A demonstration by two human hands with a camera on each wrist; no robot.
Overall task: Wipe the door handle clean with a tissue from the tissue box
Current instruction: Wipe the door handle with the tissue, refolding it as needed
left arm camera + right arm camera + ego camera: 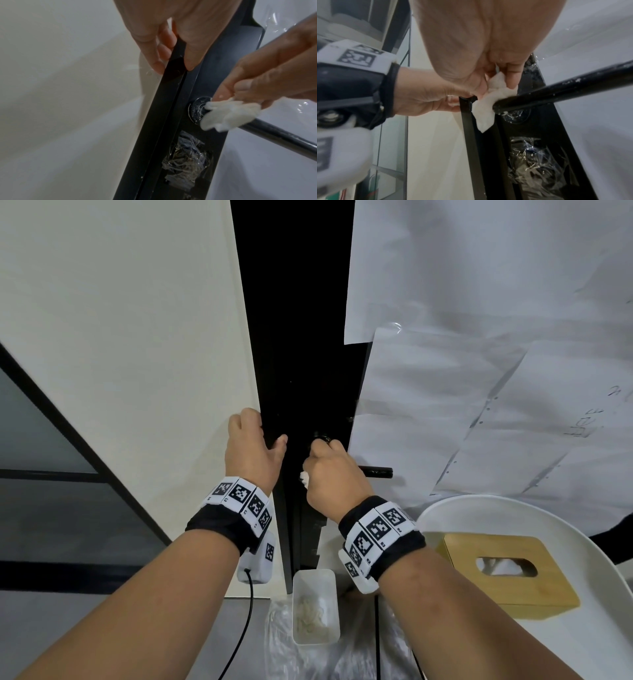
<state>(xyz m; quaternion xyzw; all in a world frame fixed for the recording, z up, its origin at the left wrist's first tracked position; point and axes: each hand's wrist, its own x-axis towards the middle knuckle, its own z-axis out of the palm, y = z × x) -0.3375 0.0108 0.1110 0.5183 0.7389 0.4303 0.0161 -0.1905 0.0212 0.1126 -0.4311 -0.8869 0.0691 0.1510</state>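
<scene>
A black lever door handle (pixel 378 472) (pixel 278 136) (pixel 565 89) sticks out from the black door (pixel 301 354). My right hand (pixel 330 470) (pixel 496 75) pinches a crumpled white tissue (pixel 304 477) (pixel 229 116) (pixel 488 106) and presses it on the handle's inner end, beside the round rose (pixel 197 109). My left hand (pixel 253 445) (pixel 171 44) grips the door's edge (pixel 173 75), fingers behind it and thumb on the front face. The wooden tissue box (pixel 507 570) stands on a white round table (pixel 582 638) at the lower right.
White paper sheets (pixel 496 354) cover the door to the right of the handle. A cream wall (pixel 120 320) is on the left, with a black-framed glass panel (pixel 41 446) below it. A white tray (pixel 315 611) with scraps lies on clear plastic on the floor.
</scene>
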